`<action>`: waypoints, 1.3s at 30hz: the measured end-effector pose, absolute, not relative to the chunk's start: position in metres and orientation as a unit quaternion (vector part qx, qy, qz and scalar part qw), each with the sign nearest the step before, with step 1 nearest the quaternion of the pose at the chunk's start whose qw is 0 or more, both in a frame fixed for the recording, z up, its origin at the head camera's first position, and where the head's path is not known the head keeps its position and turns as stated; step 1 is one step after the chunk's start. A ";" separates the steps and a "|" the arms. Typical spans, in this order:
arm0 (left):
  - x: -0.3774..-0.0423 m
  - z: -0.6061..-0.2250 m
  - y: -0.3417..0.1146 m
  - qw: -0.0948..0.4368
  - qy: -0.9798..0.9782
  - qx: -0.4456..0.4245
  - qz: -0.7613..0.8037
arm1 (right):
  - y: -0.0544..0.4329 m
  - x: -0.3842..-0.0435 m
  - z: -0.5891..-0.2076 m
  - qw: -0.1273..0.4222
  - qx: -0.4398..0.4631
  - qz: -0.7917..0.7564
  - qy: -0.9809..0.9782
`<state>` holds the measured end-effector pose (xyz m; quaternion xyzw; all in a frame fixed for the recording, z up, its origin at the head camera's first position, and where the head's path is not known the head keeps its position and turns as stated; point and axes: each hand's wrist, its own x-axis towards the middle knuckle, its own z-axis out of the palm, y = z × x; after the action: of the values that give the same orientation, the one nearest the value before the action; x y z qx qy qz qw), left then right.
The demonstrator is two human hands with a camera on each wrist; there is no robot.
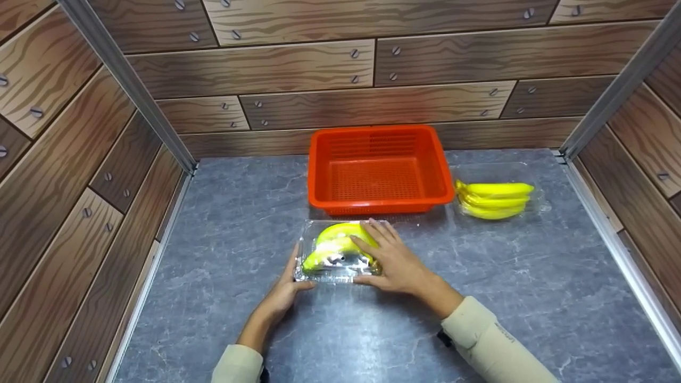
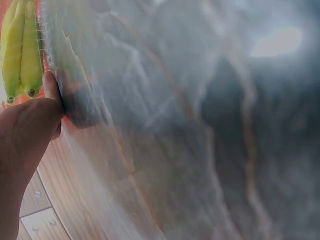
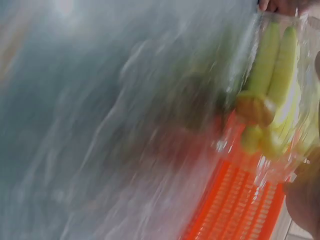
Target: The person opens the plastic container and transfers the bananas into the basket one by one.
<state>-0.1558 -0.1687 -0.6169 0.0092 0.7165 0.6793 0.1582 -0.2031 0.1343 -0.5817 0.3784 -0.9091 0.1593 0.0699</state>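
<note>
A clear plastic clamshell box [image 1: 340,277] with yellow bananas [image 1: 340,232] inside lies in front of the orange-red basket, on the grey marbled table. My left hand [image 1: 284,290] grips the box's left side, its thumb along the near edge; the left wrist view shows that hand [image 2: 35,117] beside the bananas [image 2: 21,55]. Over the right part of the lid, my right hand [image 1: 396,263] rests with fingers spread and fairly straight, thumb at the near edge. In the right wrist view, bananas [image 3: 272,75] show through the plastic, and the right hand is mostly cut off.
Behind the box stands an orange-red plastic basket [image 1: 380,205] with perforated walls. To its right lies another clear container with several bananas [image 1: 497,201]. Wood-patterned panels [image 1: 319,69] and metal rails [image 1: 628,260] enclose the grey table [image 1: 223,223].
</note>
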 end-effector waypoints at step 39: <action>-0.155 -0.614 -0.171 0.168 0.724 0.006 0.669 | 0.141 -0.218 -0.580 0.021 0.341 0.257 -0.904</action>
<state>-0.1549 -0.1712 -0.6145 0.0059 0.7243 0.6686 0.1684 -0.2181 0.1408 -0.5799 0.3413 -0.9040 0.2565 0.0209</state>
